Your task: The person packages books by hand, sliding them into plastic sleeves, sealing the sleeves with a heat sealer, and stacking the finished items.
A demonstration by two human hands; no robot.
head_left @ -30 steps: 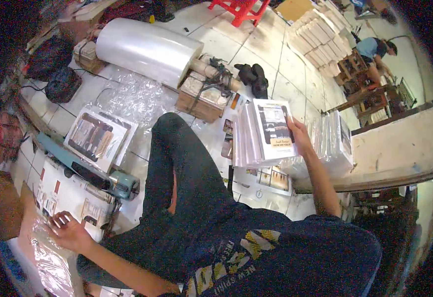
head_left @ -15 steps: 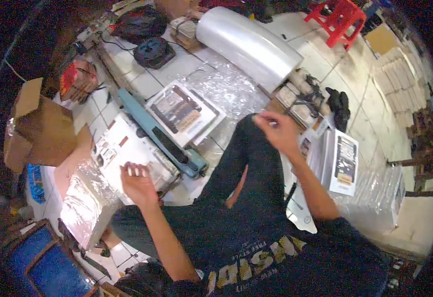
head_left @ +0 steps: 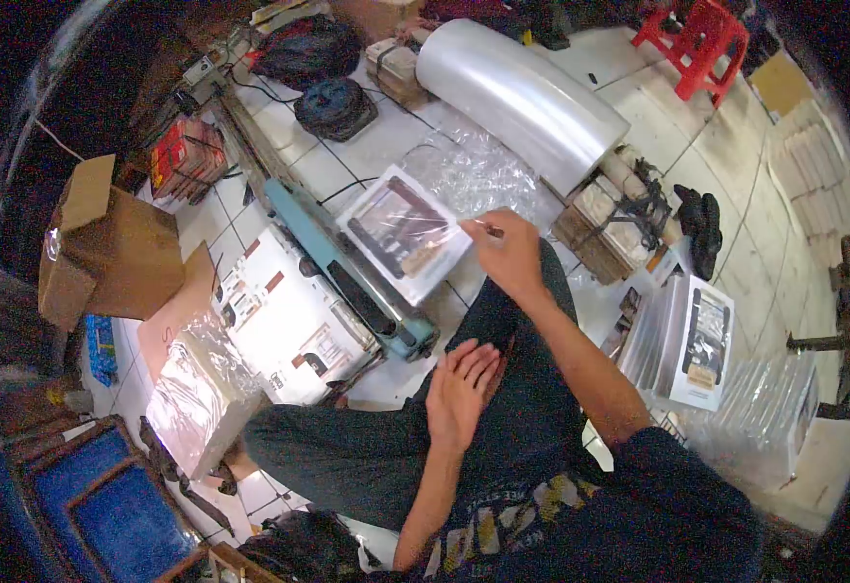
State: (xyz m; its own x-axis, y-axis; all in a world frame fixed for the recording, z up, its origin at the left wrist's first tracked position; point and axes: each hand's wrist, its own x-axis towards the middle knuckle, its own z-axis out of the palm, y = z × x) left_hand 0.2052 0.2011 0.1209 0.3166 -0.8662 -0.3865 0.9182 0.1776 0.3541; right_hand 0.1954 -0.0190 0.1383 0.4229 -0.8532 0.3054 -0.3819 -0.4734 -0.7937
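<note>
My right hand (head_left: 509, 255) is closed in a pinch at the right corner of a flat white printed package (head_left: 404, 233) in shiny clear film. The package's front carries a dark picture and a tan patch. Over my lap, my left hand (head_left: 459, 396) has its fingers stretched out and holds nothing. A long teal bar sealer (head_left: 333, 262) lies between the package and a white board (head_left: 284, 311) with printed labels. Clear plastic film (head_left: 478, 170) is spread on the floor behind the package.
A big roll of clear film (head_left: 522, 97) lies at the back. Several wrapped packages (head_left: 702, 345) stand at the right. At left are an open cardboard box (head_left: 129, 253) and a film-wrapped block (head_left: 192, 398). A red stool (head_left: 697, 49) is at far right.
My right hand has moved left onto the package's corner. My left hand has left the white board and come right, over my lap. The view has shifted slightly.
</note>
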